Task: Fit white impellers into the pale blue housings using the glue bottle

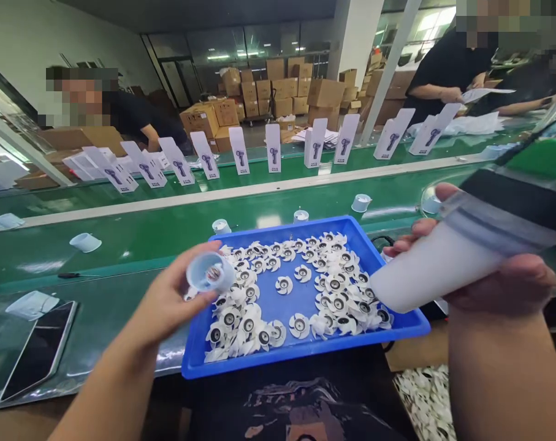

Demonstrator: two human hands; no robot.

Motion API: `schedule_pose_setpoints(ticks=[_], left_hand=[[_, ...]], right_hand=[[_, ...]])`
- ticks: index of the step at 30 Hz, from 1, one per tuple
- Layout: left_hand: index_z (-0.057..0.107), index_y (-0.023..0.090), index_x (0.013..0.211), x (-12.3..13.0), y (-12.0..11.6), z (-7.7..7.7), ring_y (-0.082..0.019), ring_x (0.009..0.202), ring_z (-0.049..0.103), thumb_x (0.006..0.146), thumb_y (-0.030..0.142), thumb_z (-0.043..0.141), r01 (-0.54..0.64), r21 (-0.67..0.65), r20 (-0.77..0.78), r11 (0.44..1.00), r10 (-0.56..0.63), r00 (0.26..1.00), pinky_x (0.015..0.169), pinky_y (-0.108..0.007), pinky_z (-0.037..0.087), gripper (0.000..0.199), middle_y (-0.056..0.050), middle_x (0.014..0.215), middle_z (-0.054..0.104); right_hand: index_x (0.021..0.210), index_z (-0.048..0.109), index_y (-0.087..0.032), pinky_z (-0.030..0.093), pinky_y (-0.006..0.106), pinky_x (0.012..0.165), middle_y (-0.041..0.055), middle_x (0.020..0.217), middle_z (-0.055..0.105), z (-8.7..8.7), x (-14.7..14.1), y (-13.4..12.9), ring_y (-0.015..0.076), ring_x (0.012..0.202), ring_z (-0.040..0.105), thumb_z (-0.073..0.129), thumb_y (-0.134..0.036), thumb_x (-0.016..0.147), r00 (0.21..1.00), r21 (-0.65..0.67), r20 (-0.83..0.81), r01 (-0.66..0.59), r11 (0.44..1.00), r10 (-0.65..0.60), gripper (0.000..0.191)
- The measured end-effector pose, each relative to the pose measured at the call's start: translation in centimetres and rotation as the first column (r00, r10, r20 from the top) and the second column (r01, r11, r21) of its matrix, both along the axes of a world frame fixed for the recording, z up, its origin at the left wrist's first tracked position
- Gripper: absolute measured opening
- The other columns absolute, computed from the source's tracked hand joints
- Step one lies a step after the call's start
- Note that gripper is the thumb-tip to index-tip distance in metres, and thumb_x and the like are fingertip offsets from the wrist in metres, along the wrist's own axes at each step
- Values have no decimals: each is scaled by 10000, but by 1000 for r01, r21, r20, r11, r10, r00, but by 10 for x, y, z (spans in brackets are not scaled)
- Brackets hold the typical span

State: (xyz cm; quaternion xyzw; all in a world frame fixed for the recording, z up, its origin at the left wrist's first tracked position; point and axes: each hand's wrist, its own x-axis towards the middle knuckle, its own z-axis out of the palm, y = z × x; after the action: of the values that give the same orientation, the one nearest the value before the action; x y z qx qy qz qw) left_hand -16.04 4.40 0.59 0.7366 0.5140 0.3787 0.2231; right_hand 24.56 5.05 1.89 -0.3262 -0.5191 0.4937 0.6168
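My left hand (170,291) grips a light blue cup-shaped housing (196,269) between thumb and fingers, above the left rim of a blue tray (300,349). Its round opening faces me, and a small coppery motor-like part shows inside. White fan impellers (300,326) with dark hubs lie in the tray, heaped along its sides, a couple near the middle. At the right, my right hand (502,288) is wrapped round a thick white tapered cylinder (443,263) with a black band. Its blunt end hangs over the tray's right side; its far end leaves the view.
More light blue housings (85,242) stand along the green conveyor belt (176,226). White printed boxes (273,148) line its far side. A phone-like slab (41,343) and a screwdriver (69,275) lie at left. Co-workers (447,73) work opposite. A carton of white parts (425,398) sits below right.
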Motion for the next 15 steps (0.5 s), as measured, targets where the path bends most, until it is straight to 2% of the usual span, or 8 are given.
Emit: schedule_pose_setpoints(ticks=[2, 4, 6, 8, 9, 11, 13, 15], left_hand=[[550, 229, 1246, 38, -26, -5, -308, 1115, 648, 770, 285, 648, 140, -6, -95, 990, -140, 986, 916, -428, 554, 489, -108, 1256, 656], [506, 235, 1269, 71, -41, -11, -292, 1125, 639, 737, 215, 626, 222, 29, -179, 975, -213, 960, 953, -442, 532, 545, -98, 1244, 651], [464, 229, 1301, 98, -44, -15, -284, 1093, 645, 720, 235, 695, 286, 79, -244, 955, -260, 934, 953, -448, 523, 626, -96, 1218, 658], [467, 219, 1299, 117, -42, -15, -276, 1028, 664, 720, 326, 785, 360, 126, -282, 924, -314, 906, 924, -437, 525, 669, -86, 1160, 685], [490, 214, 1276, 125, -40, -14, -267, 985, 674, 728, 382, 802, 395, 147, -282, 907, -344, 896, 889, -419, 530, 652, -77, 1118, 701], [550, 198, 1189, 136, -36, -9, -255, 909, 682, 760, 468, 783, 438, 179, -255, 881, -388, 886, 800, -378, 530, 558, -65, 1032, 719], [599, 184, 1061, 143, -36, -3, -245, 841, 680, 774, 500, 763, 446, 193, -226, 874, -402, 887, 718, -348, 510, 458, -52, 939, 720], [614, 179, 969, 147, -38, 1, -238, 797, 673, 759, 493, 779, 435, 195, -223, 879, -392, 893, 677, -332, 488, 412, -40, 881, 713]], right_hand=[[1301, 590, -319, 610, 385, 748, 32, 919, 671, 10, -9, 3, 244, 790, 688, 889, -640, 539, 981, 101, -106, -154, 983, 165, 879], [1262, 606, -275, 628, 376, 740, 29, 991, 681, 20, -16, 5, 245, 823, 691, 900, -566, 562, 939, 161, -203, -247, 956, 277, 813], [1208, 603, -269, 631, 368, 742, -4, 958, 686, 32, -25, 5, 230, 805, 694, 912, -501, 572, 897, 108, -246, -352, 930, 368, 744], [1150, 588, -293, 625, 356, 705, -44, 868, 660, 43, -36, 2, 219, 758, 683, 922, -461, 558, 869, 47, -256, -427, 903, 424, 700], [1123, 584, -304, 621, 364, 692, -44, 849, 642, 47, -42, -1, 228, 755, 675, 916, -475, 562, 875, 36, -243, -422, 906, 418, 674], [1096, 582, -316, 606, 381, 667, -3, 854, 614, 54, -55, -8, 261, 768, 659, 851, -585, 626, 926, 47, -221, -303, 952, 306, 605], [1103, 577, -313, 585, 391, 640, 37, 864, 597, 56, -66, -15, 282, 757, 644, 748, -727, 671, 961, 48, -203, -184, 982, 190, 622], [1090, 559, -317, 565, 401, 654, 46, 868, 590, 56, -72, -21, 289, 756, 640, 692, -778, 699, 981, 45, -142, -124, 991, 129, 619]])
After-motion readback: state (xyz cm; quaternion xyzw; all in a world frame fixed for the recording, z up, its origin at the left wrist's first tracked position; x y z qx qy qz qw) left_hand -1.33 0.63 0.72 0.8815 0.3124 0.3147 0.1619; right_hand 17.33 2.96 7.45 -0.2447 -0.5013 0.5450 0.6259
